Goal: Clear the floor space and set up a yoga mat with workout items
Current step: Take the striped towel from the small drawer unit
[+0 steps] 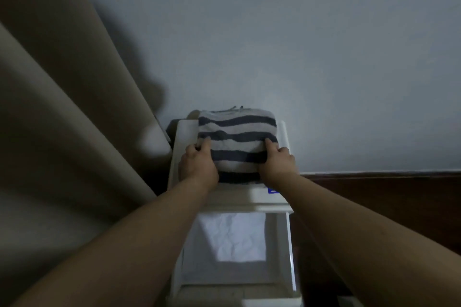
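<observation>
A folded grey-and-dark striped sweater point(237, 137) lies on top of a white drawer cabinet point(182, 132) against the wall. My left hand point(197, 163) grips the sweater's left front corner, thumb on top. At the right front corner my right hand point(277, 159) holds it the same way. No yoga mat or workout item is in view.
A drawer point(284, 244) of the cabinet stands pulled out below my arms, with white crumpled paper or cloth point(237, 234) inside. A beige curtain point(62, 107) hangs at the left. A dark wooden skirting point(386, 187) runs along the pale wall at the right.
</observation>
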`<state>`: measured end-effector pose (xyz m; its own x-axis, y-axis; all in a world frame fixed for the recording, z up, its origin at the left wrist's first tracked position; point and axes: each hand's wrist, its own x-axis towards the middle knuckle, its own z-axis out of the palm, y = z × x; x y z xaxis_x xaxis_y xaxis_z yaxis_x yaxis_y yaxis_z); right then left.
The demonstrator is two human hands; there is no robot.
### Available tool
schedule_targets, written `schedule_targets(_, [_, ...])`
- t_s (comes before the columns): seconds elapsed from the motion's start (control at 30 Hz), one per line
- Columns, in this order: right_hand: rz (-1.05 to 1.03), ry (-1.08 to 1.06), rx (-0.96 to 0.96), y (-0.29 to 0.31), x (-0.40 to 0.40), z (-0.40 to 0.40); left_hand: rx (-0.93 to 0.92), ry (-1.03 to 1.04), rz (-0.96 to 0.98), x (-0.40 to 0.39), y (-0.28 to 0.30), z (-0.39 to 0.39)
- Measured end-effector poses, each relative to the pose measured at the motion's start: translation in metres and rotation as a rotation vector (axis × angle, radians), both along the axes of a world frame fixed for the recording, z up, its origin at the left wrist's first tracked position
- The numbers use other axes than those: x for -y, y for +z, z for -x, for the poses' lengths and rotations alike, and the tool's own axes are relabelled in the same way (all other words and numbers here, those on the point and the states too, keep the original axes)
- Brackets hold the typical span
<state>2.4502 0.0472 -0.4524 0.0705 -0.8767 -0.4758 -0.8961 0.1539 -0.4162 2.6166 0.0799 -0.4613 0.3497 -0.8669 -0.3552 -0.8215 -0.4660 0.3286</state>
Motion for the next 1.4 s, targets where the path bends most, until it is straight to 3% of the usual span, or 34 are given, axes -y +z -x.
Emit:
schedule_targets(0.1, [-0.019, 0.023, -0.050, -0.014, -0.004, 0.001, 0.141, -0.101, -0.016, -0.008, -0.015, -0.001])
schedule_targets(0.27, [0.002, 0.005, -0.034, 0.000, -0.011, 0.005, 0.178, -0.160, -0.017, -0.013, 0.000, -0.002])
schedule_targets(0.47, [-0.004, 0.035, 0.002, 0.010, -0.081, 0.033, 0.142, -0.153, 0.018, -0.085, 0.014, 0.020])
schedule_targets(0.7, [-0.196, 0.091, -0.061, -0.051, -0.209, 0.062, 0.172, -0.267, -0.184, -0.213, -0.043, 0.053])
schedule_targets(0.87, [-0.153, 0.190, -0.110, -0.107, -0.260, 0.067, 0.163, -0.338, -0.227, -0.254, -0.103, 0.064])
schedule_targets(1.03, [-0.037, 0.197, -0.169, -0.142, -0.270, 0.063, 0.264, -0.438, -0.138, -0.266, -0.141, 0.071])
schedule_targets(1.23, [0.113, 0.142, -0.215, -0.142, -0.250, 0.060, 0.322, -0.541, -0.024, -0.249, -0.135, 0.061])
schedule_targets(1.4, [0.240, 0.114, -0.161, -0.116, -0.195, 0.048, 0.400, -0.490, 0.259, -0.196, -0.123, 0.048])
